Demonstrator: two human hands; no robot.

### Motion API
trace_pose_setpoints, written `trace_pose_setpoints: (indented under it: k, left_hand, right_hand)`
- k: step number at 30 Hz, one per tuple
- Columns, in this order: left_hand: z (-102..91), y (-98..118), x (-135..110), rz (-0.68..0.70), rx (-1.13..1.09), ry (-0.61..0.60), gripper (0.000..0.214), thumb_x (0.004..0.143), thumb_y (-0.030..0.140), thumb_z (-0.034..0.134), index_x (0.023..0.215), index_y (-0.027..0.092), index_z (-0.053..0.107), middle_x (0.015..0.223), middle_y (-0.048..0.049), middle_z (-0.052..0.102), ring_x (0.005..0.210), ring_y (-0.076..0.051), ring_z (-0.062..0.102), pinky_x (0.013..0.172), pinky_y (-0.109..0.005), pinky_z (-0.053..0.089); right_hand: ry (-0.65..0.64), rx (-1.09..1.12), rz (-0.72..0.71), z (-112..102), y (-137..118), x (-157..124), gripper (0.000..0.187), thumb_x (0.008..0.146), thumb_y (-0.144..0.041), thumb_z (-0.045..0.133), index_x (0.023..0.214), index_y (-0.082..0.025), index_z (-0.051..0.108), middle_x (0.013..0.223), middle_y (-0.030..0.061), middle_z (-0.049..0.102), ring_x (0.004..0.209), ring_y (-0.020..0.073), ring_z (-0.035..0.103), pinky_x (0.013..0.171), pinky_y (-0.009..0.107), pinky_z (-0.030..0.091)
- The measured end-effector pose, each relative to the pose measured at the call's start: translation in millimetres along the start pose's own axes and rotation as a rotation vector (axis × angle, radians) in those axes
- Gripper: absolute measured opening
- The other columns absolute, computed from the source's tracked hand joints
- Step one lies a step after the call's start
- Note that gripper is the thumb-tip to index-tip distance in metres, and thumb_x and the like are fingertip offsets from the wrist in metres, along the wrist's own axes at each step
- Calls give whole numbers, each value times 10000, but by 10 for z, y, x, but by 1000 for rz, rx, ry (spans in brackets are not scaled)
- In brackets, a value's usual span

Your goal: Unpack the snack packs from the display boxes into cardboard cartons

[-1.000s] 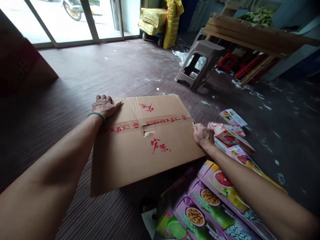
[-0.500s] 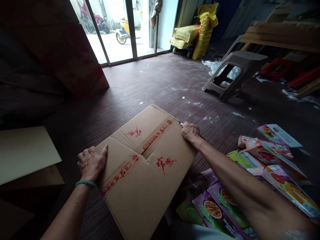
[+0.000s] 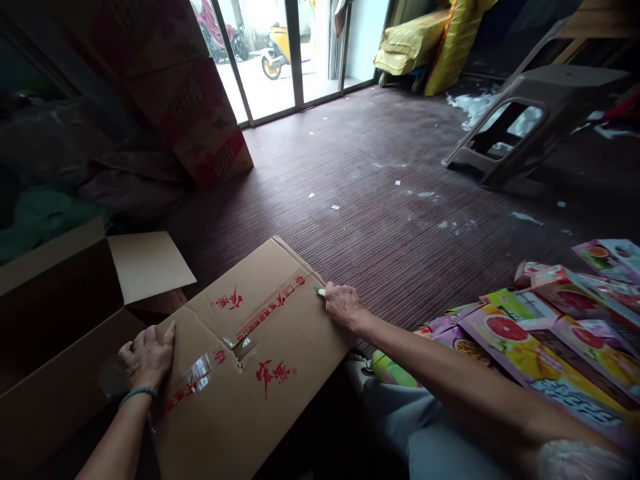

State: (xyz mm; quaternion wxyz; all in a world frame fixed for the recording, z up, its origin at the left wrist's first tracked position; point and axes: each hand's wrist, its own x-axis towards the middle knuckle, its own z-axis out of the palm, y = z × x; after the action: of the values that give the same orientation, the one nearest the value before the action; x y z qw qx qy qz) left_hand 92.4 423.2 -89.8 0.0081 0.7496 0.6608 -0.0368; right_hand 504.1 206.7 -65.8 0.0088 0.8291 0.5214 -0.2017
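Note:
A closed brown cardboard box [image 3: 300, 347] with red lettering and printed tape across its top is in front of me, tilted. My left hand [image 3: 147, 357], a green bead bracelet at its wrist, grips the box's left edge, thumb on top and fingers along the side. My right hand [image 3: 345, 307] is closed round a small utility knife [image 3: 319, 291]. Only its pale tip shows, at the box's far right edge beside the tape end; the rest is hidden in the fist. The tape over the middle seam is torn, with a small gap in the cardboard.
An open carton [image 3: 60, 360] with a raised flap stands at left. Colourful fruit-printed packs [image 3: 520, 340] are heaped at right. Farther off are stacked red-brown cartons [image 3: 210, 127], a grey plastic stool [image 3: 540, 120] and yellow sacks [image 3: 415, 43]. Paper scraps dot the striped floor.
The box and both hands have shifted left and slightly down in view. The open carton at left shows more. The right hand stays at the far right edge with the knife.

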Motion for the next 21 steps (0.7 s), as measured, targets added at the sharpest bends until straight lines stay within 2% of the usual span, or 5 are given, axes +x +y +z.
trace_pose_setpoints:
  k: [6, 9, 13, 17, 21]
  left_hand:
    - [-51, 28, -33, -120, -142, 25, 820, 852, 721, 156, 1342, 182, 532, 1471, -142, 471, 1355, -431, 277, 1134, -582, 220]
    - [-57, 28, -23, -61, -216, 40, 769, 870, 674, 199, 1389, 193, 501, 1509, -117, 436, 1361, -412, 271, 1146, -570, 218]
    - [-50, -27, -29, 7, -290, 32, 708, 879, 635, 252, 1337, 178, 539, 1476, -136, 451, 1310, -394, 330, 1110, -516, 317]
    - [-27, -86, -43, 25, -315, 19, 670, 883, 658, 260, 1272, 210, 570, 1347, -142, 528, 1272, -391, 347, 1043, -518, 382]
    - [32, -193, -43, 66, -295, 42, 647, 882, 649, 314, 1294, 211, 554, 1338, -131, 525, 1250, -378, 351, 1055, -486, 368]
  right_hand:
    - [-2, 19, 127, 57, -120, -264, 226, 935, -136, 392, 1031, -101, 594, 954, 188, 716, 927, 266, 711, 752, 311, 505]
    - [18, 3, 232, 69, -213, -298, 287, 993, -243, 333, 1099, -115, 567, 994, 182, 718, 958, 271, 706, 771, 331, 505]
    - [31, -19, 360, 80, -347, -312, 369, 1018, -349, 290, 1117, -125, 565, 1022, 195, 713, 1000, 272, 697, 798, 338, 500]
    - [33, -71, 418, 82, -432, -347, 443, 1022, -398, 252, 1138, -112, 570, 1069, 234, 692, 1042, 295, 682, 816, 360, 500]
    - [27, -103, 423, 58, -481, -389, 475, 1021, -426, 245, 1156, -102, 566, 1079, 245, 685, 1069, 314, 671, 827, 376, 503]
